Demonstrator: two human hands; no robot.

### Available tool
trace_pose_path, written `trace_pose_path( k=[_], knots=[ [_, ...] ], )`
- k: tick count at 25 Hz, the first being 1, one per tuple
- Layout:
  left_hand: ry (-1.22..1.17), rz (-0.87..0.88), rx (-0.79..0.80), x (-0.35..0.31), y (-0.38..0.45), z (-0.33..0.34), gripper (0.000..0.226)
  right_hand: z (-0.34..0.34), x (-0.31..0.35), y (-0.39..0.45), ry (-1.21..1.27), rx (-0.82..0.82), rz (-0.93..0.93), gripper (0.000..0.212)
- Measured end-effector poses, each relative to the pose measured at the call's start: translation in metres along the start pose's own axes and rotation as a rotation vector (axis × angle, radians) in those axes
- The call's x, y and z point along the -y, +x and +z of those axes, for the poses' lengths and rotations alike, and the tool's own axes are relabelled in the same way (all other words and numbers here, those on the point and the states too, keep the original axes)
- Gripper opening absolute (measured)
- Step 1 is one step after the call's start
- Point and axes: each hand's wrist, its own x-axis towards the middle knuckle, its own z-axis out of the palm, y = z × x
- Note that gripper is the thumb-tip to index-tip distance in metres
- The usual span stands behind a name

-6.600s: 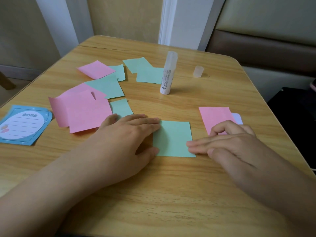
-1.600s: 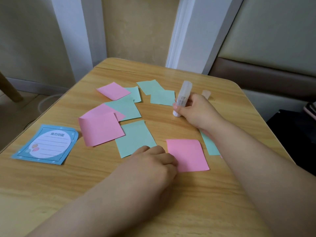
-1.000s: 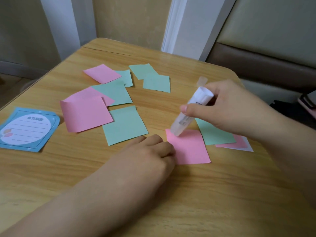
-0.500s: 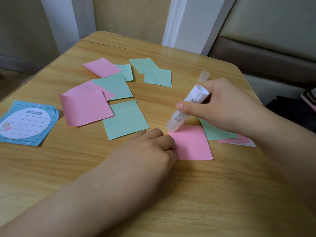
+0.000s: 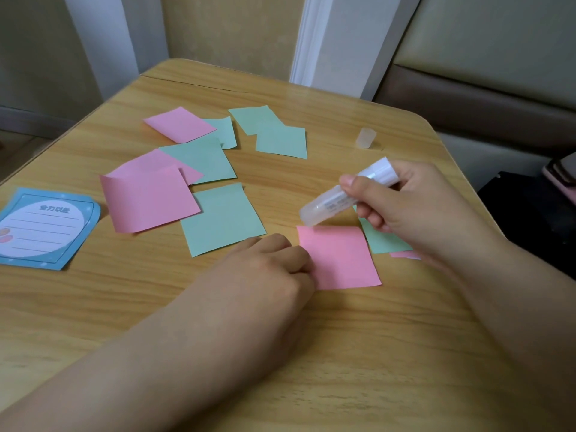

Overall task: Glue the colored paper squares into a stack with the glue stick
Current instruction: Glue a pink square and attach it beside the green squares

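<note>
While the right hand (image 5: 414, 210) is curling its fingers and thumb around a translucent white plastic glue stick (image 5: 349, 192) at the right centre of the frame, the stick is slanting down to the left, its lower end sitting at the upper left corner of a flat pink paper square (image 5: 341, 258); whether the tip is actually touching the paper cannot be told. Just left of that square, the left hand (image 5: 268, 269) is lying knuckles up with its fingers bent, their tips pressing on the square's left edge, and nothing is showing inside its grasp. Under the right hand, a green paper square (image 5: 381, 241) is lying beside the pink one, with a sliver of a further pink sheet (image 5: 403, 254) peeking out below it. Left of centre, a larger green paper square (image 5: 223, 222) is resting flat, and a big pink paper square (image 5: 146, 199) is overlapping its upper left corner. Further up the frame, more loose squares are scattering across the light wooden table (image 5: 311, 369): a green one (image 5: 199, 160) lying over another pink sheet, a pink one (image 5: 179, 124) at the upper left, and two green ones (image 5: 280, 140) overlapping near the top centre. At the upper right of the tabletop, the small translucent glue stick cap (image 5: 366, 138) is standing well apart from the stick. Against the left edge of the frame, a blue bordered note card with a white lined oval (image 5: 46, 227) is lying flat.
</note>
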Motion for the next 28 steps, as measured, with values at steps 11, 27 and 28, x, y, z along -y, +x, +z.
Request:
trace_pose_path(
  k=[11, 27, 28],
  knots=[
    [0.013, -0.016, 0.016, -0.002, 0.001, 0.001, 0.041, 0.005, -0.013, -0.006, 0.039, 0.031, 0.029, 0.021],
    [0.004, -0.003, -0.014, -0.002, 0.001, -0.001, 0.040, -0.025, -0.032, -0.009, -0.028, -0.043, 0.080, 0.027],
    [0.004, -0.003, -0.017, -0.002, 0.001, -0.001, 0.040, -0.026, -0.031, -0.011, -0.013, -0.047, 0.088, 0.026]
  ],
)
